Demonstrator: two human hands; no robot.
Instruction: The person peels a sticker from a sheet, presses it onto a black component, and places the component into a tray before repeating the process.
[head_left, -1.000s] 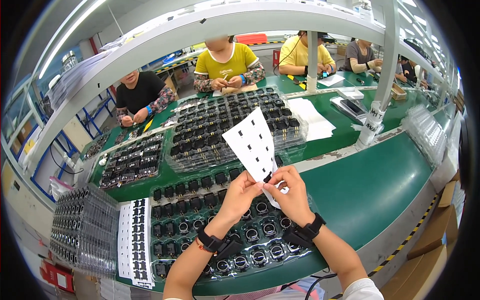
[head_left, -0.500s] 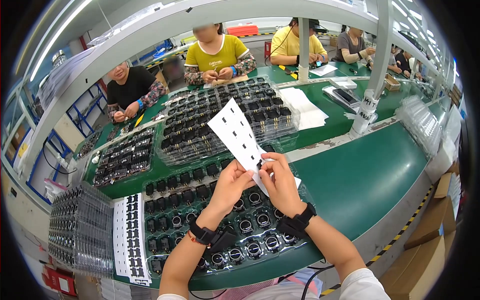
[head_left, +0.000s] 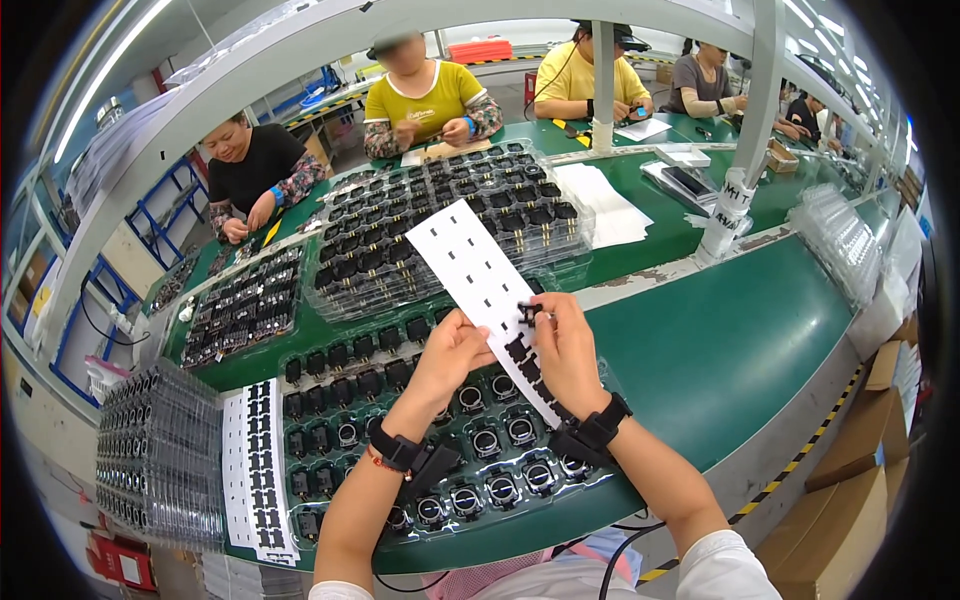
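Note:
My left hand [head_left: 455, 352] pinches the left edge of a white strip sheet [head_left: 470, 265], which tilts up and away over the table. Black die-cut stickers [head_left: 522, 362] still line the sheet's lower part, while its upper part carries only small black marks. Between the thumb and fingers of my right hand [head_left: 563, 345] is a small black sticker [head_left: 529, 313], lifted off the sheet's right edge. Under both hands lies a clear plastic tray [head_left: 455, 478] with rows of black round-faced parts [head_left: 485, 443]. Both wrists wear black bands.
Left of the tray lie more sticker sheets [head_left: 262, 470] beside a tall stack of clear trays [head_left: 160, 460]. Beyond stand stacked filled trays [head_left: 440, 230] and white paper [head_left: 605, 205]. A post [head_left: 728, 215] rises at the right. Several people work across the green table [head_left: 720, 340].
The sheet, bent before, now lies straighter, showing its row of black stickers. My right hand has peeled a black sticker away from it; my left hand keeps its hold.

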